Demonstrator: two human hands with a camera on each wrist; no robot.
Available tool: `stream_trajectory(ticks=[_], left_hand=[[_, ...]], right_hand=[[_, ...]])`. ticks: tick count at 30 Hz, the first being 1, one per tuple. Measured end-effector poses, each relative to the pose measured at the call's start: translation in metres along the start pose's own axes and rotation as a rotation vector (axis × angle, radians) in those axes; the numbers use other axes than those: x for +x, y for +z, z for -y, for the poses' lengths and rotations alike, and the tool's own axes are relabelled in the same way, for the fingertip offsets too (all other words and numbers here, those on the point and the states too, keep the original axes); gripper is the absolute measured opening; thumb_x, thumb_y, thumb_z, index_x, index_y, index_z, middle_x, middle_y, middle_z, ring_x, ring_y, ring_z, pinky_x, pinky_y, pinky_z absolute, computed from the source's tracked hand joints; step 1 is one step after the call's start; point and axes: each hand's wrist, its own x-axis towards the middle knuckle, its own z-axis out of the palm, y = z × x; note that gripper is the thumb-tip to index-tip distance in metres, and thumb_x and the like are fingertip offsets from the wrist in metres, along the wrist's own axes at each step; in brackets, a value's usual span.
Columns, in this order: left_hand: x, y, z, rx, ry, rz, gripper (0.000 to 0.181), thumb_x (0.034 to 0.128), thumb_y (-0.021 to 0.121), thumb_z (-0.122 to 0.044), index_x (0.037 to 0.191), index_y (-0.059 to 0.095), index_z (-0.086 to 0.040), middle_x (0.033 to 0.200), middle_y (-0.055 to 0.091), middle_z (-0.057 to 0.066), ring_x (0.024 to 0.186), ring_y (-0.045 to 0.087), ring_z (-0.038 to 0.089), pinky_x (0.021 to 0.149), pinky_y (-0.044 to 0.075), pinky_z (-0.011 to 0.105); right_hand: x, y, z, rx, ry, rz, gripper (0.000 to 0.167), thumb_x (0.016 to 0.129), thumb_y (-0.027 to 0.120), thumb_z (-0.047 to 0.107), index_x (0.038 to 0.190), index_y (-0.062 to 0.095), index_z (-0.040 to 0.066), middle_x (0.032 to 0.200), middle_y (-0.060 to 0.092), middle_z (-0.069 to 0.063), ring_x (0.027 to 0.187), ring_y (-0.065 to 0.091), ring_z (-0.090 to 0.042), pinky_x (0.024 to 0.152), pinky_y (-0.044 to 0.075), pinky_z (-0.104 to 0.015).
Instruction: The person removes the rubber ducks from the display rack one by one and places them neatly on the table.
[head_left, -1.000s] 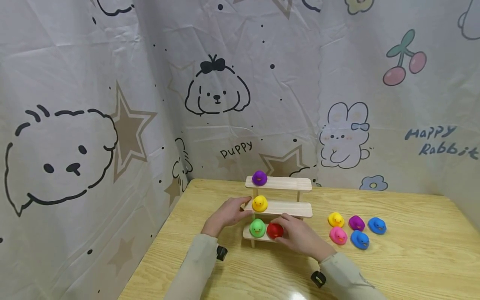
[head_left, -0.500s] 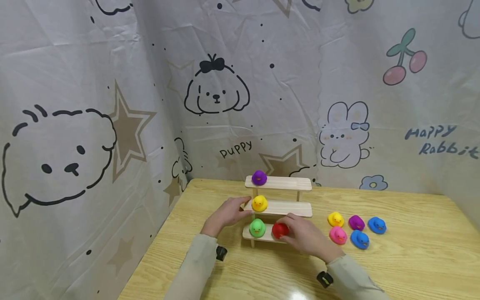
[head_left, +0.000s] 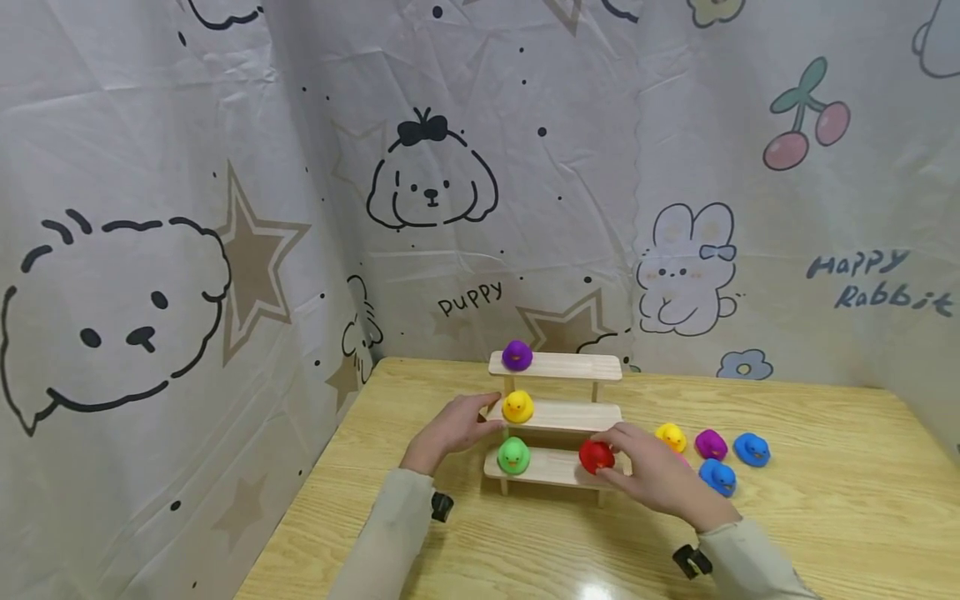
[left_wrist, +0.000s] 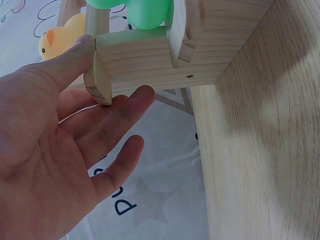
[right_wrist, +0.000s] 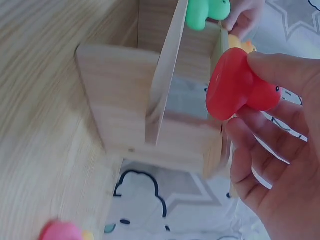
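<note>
A three-tier wooden shelf (head_left: 558, 415) stands on the table. My left hand (head_left: 453, 433) holds the left end of its middle board, the thumb (left_wrist: 75, 55) on one side and fingers on the other. My right hand (head_left: 648, 467) pinches a red rubber duck (right_wrist: 235, 85) between thumb and fingers, over the right end of the bottom board. In the right wrist view the duck is tilted and apart from that board. On the shelf's left side sit a green duck (head_left: 513, 457) at the bottom, a yellow duck (head_left: 517, 407) in the middle and a purple duck (head_left: 517, 356) on top.
Right of the shelf on the wooden table (head_left: 825, 517) lie several more ducks: yellow (head_left: 671, 437), purple (head_left: 711, 445), two blue, one a blue duck (head_left: 752, 449) at the far right, and a pink duck (right_wrist: 62, 231) mostly hidden in the head view. A printed curtain (head_left: 570, 217) hangs behind.
My right hand has moved to the right with the red duck, from beside the green duck to the bottom board's right end. My left hand has stayed at the shelf.
</note>
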Motion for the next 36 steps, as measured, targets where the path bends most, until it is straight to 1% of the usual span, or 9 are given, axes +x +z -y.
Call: stream_trajectory(ticks=[3,9,19,24,26,28,32,36], left_hand=[[0.0,0.0,0.0,-0.001,0.002,0.002,0.055,0.0947,0.058,-0.035,0.141,0.045,-0.008,0.136,0.051,0.011,0.099,0.064,0.022,0.086,0.052,0.034],[0.0,0.0,0.0,0.003,0.004,-0.003,0.055,0.0949,0.058,-0.034,0.141,0.045,-0.007,0.136,0.051,0.011,0.098,0.064,0.022,0.085,0.053,0.034],[0.0,0.0,-0.001,-0.003,-0.002,0.003,0.056,0.0945,0.058,-0.035,0.141,0.044,-0.008,0.137,0.05,0.011,0.099,0.064,0.022,0.086,0.052,0.034],[0.0,-0.001,0.0,-0.009,-0.004,0.006,0.058,0.0939,0.058,-0.037,0.142,0.043,-0.007,0.138,0.049,0.011,0.099,0.064,0.022,0.086,0.052,0.034],[0.0,-0.001,0.0,-0.01,-0.003,0.006,0.059,0.0938,0.058,-0.038,0.142,0.043,-0.008,0.138,0.049,0.011,0.099,0.064,0.022,0.087,0.052,0.034],[0.0,-0.001,0.0,-0.009,-0.001,0.005,0.059,0.0938,0.058,-0.038,0.142,0.044,-0.008,0.138,0.049,0.011,0.099,0.064,0.022,0.087,0.052,0.034],[0.0,0.0,0.001,-0.005,0.005,0.0,0.058,0.0937,0.059,-0.037,0.142,0.044,-0.008,0.138,0.05,0.011,0.099,0.064,0.022,0.087,0.052,0.034],[0.001,0.001,0.002,-0.002,0.001,0.001,0.058,0.0937,0.059,-0.037,0.142,0.044,-0.008,0.138,0.049,0.011,0.099,0.064,0.022,0.086,0.052,0.033]], right_hand=[[-0.007,-0.006,-0.005,-0.018,0.019,-0.012,0.037,0.077,0.079,0.016,0.11,0.064,0.011,0.099,0.059,0.008,0.088,0.058,-0.01,0.076,0.054,-0.03],[-0.019,-0.017,-0.017,-0.039,0.055,-0.047,0.036,0.077,0.08,0.014,0.109,0.065,0.013,0.102,0.06,0.007,0.094,0.059,-0.015,0.079,0.054,-0.035],[-0.033,-0.037,-0.036,-0.08,0.123,-0.058,0.034,0.076,0.079,0.012,0.107,0.065,0.009,0.099,0.061,0.004,0.088,0.059,-0.016,0.074,0.055,-0.037],[-0.042,-0.046,-0.047,-0.109,0.158,-0.057,0.034,0.076,0.078,0.012,0.107,0.064,0.008,0.097,0.061,0.003,0.078,0.055,-0.011,0.064,0.051,-0.028],[-0.046,-0.05,-0.051,-0.104,0.178,-0.047,0.034,0.077,0.077,0.011,0.108,0.064,0.007,0.098,0.061,0.001,0.077,0.054,-0.011,0.063,0.052,-0.027],[-0.05,-0.054,-0.055,-0.098,0.199,-0.036,0.036,0.076,0.078,0.01,0.109,0.063,0.005,0.098,0.061,-0.001,0.079,0.056,-0.013,0.065,0.054,-0.03],[-0.057,-0.059,-0.064,-0.098,0.228,-0.028,0.037,0.076,0.078,0.009,0.109,0.063,0.003,0.099,0.061,-0.004,0.084,0.059,-0.019,0.07,0.055,-0.039],[-0.064,-0.061,-0.076,-0.128,0.252,-0.018,0.036,0.076,0.077,0.01,0.108,0.063,0.003,0.099,0.061,-0.003,0.084,0.057,-0.019,0.068,0.053,-0.037]])
